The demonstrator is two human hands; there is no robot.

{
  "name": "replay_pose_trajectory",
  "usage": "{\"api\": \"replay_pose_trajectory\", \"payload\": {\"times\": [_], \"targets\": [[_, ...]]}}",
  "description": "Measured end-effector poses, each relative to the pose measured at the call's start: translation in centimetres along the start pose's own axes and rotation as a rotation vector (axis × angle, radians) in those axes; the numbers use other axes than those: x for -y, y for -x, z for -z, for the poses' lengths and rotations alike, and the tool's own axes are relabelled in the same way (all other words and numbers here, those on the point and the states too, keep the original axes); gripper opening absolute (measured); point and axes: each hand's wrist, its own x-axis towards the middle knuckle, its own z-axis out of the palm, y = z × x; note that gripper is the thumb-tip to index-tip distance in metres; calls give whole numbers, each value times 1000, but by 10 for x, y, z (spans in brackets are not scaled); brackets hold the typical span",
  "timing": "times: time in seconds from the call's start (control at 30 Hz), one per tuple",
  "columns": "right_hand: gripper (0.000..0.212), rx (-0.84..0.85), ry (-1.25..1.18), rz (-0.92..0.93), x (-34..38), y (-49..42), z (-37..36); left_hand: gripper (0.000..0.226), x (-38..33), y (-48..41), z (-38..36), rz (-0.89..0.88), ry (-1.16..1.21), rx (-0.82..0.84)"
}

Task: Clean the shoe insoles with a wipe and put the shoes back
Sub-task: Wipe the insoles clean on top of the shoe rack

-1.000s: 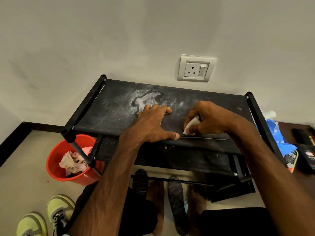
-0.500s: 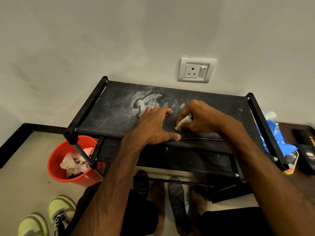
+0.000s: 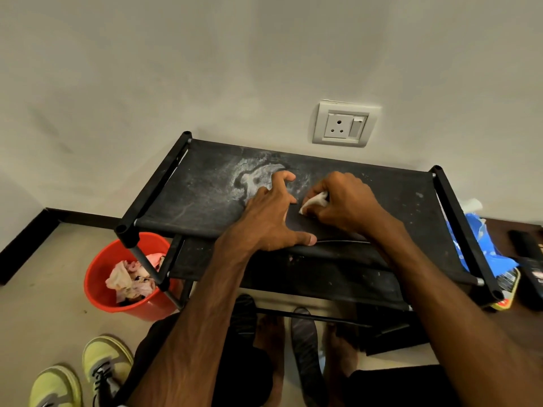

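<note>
One hard stroke could push the thin insole (image 3: 296,223) off the shoe rack's (image 3: 188,201) front edge. The left hand (image 3: 270,218), fingers splayed, pins it on the top shelf, while the right hand (image 3: 346,207) pinches the wipe (image 3: 314,201).

rack shelf (image 3: 205,201): black fabric, black tubes; whitish-grey dusty smear w/ specks at approx centre.
wipe (image 3: 314,201): white.
shelf insole (image 3: 298,224): v. dark, thin pale edge line.
bucket (image 3: 97,298), 8 o'clock: red-orange; tissue (image 3: 129,280) inside pink/cream.
sneakers (image 3: 105,359), 7 o'clock: pale yellow-green, dark laces w/ white.
floor insole (image 3: 305,342), 6 o'clock: dark grey, faint lighter streaks.
socket (image 3: 343,124), 1 o'clock: white plate, grey surround.
bag (image 3: 482,245), 3 o'clock: bright blue.
wall (image 3: 264,54): off-white.
floor (image 3: 44,318): beige.
skirting (image 3: 23,245), 9 o'clock: black.
</note>
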Motion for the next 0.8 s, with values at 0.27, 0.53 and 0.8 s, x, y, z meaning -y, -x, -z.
{"api": "replay_pose_trajectory", "payload": {"times": [0.27, 0.53, 0.8], "targets": [[18, -41, 50, -41, -1, -14, -9, 108, -3, 2, -3, 6, 28, -26], [5, -247, -253, -80, -22, 11, 3, 106, 0, 1, -1, 25, 49, -42], [9, 15, -185, 48, -22, 22, 12, 110, -4, 2, 0, 32, 72, -29]]}}
